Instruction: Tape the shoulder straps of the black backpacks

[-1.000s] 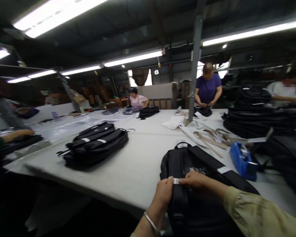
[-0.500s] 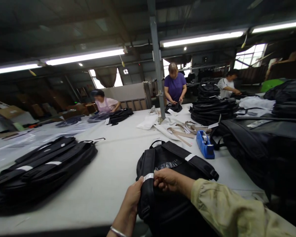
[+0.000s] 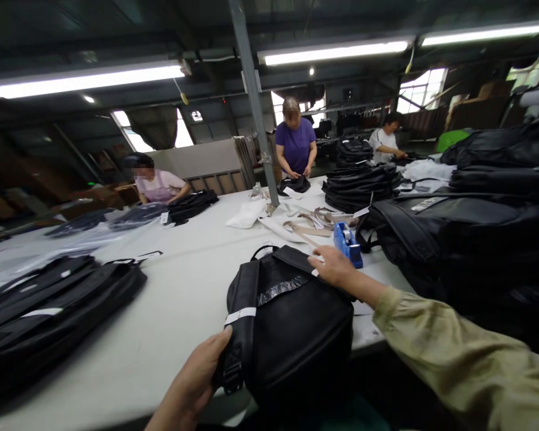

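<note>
A black backpack lies in front of me, its shoulder straps facing up. A white band wraps the left strap, and a strip of shiny dark film crosses the back panel. My left hand grips the pack's left edge, thumb on top just below that band, its other fingers hidden underneath. On the far right side, my right hand closes over the right shoulder strap, where a bit of white band shows under the fingers. A blue tape dispenser stands just beyond this hand.
More black backpacks lie at left and pile up at right. Brown and white strips and a white packet lie on the white table. A grey post rises midway. Three people work across the table.
My right hand has left the left strap's white band and moved right onto the right strap. My left hand stays at the left edge. The view has turned slightly right.
</note>
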`<state>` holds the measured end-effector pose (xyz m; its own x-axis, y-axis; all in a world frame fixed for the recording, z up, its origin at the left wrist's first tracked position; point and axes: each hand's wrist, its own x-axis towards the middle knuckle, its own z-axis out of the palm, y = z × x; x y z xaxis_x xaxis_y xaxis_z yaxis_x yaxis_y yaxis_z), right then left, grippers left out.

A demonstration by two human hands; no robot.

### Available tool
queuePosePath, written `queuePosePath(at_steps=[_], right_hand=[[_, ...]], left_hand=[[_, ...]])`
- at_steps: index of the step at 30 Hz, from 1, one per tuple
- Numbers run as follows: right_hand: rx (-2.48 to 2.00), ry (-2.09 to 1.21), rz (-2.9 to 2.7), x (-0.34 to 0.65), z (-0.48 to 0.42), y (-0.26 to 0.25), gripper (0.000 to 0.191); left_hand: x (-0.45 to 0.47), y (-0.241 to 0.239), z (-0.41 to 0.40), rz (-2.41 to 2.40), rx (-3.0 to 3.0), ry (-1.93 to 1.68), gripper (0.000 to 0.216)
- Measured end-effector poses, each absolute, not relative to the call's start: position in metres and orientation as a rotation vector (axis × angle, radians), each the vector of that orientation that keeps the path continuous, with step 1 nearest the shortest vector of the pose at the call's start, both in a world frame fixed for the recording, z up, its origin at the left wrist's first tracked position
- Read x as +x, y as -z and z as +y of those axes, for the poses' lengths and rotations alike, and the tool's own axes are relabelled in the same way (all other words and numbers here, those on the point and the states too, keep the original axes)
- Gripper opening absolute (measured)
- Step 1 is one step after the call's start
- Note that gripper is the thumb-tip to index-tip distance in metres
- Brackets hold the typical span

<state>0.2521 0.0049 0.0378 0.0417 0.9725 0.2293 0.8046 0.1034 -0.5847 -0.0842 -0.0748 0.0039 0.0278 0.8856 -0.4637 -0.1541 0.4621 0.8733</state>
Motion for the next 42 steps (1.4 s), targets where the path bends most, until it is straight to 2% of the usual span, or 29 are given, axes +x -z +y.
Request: queuePosePath(at_steps=[2, 5, 8, 12, 14, 16, 18, 20, 23, 25, 27, 31, 33, 37, 42], right_hand=[[-1.986, -0.424, -1.729, 0.294, 0.005, -0.031, 0.046], [-2.113, -0.962, -1.66, 0.325, -0.001, -0.02, 0.046], [-1.872, -1.309, -1.539, 0.319, -0.008, -0.025, 0.034], [-1.603, -1.483, -1.342, 0.278, -0.017, -0.035, 0.025], [-1.73, -1.358, -1.572, 0.26, -0.025, -0.029, 0.029], [-1.915, -0.949, -1.921, 0.252, -0.036, -0.018, 0.033], [-1.916, -0.538, -2.163, 0.258, -0.048, -0.008, 0.038], [-1.667, -0.387, -2.386, 0.272, -0.059, -0.001, 0.041], [-1.114, -0.31, -2.735, 0.292, -0.072, 0.007, 0.044], [-0.981, -0.192, -2.826, 0.294, -0.075, 0.015, 0.049], [-1.037, -0.084, -2.847, 0.288, -0.073, 0.023, 0.049], [-1.257, 0.013, -2.838, 0.27, -0.052, 0.028, 0.04], [-1.32, 0.027, -2.85, 0.264, -0.04, 0.025, 0.036], [-1.335, 0.162, -2.925, 0.256, -0.027, 0.024, 0.018], [-0.991, 0.398, -2.939, 0.249, -0.022, 0.034, 0.023]], left_hand=[[-0.092, -0.01, -0.084, 1.287, 0.759, -0.895, 0.042], [-0.086, -0.027, -0.087, 1.248, 0.747, -0.948, 0.044], [-0.057, -0.043, -0.079, 1.2, 0.765, -1.062, 0.033], [-0.012, -0.031, -0.07, 1.355, 0.985, -1.027, 0.021], [-0.002, -0.015, -0.074, 1.498, 1.186, -0.91, 0.025], [-0.008, -0.001, -0.085, 1.647, 1.449, -0.856, 0.029], [-0.023, 0.01, -0.101, 1.693, 1.781, -0.832, 0.023], [-0.041, 0.017, -0.119, 1.577, 2.127, -0.767, 0.033], [-0.048, 0.027, -0.141, 1.361, 2.486, -0.603, 0.068], [-0.038, 0.033, -0.146, 1.426, 2.636, -0.528, 0.077], [-0.023, 0.038, -0.14, 1.583, 2.685, -0.532, 0.069], [-0.011, 0.044, -0.104, 1.696, 2.798, -0.487, 0.023], [-0.018, 0.05, -0.084, 1.67, 2.931, -0.493, 0.012], [-0.04, 0.06, -0.06, 1.564, 3.127, -0.573, 0.022], [-0.059, 0.058, -0.055, 1.408, 3.245, -0.602, 0.027]])
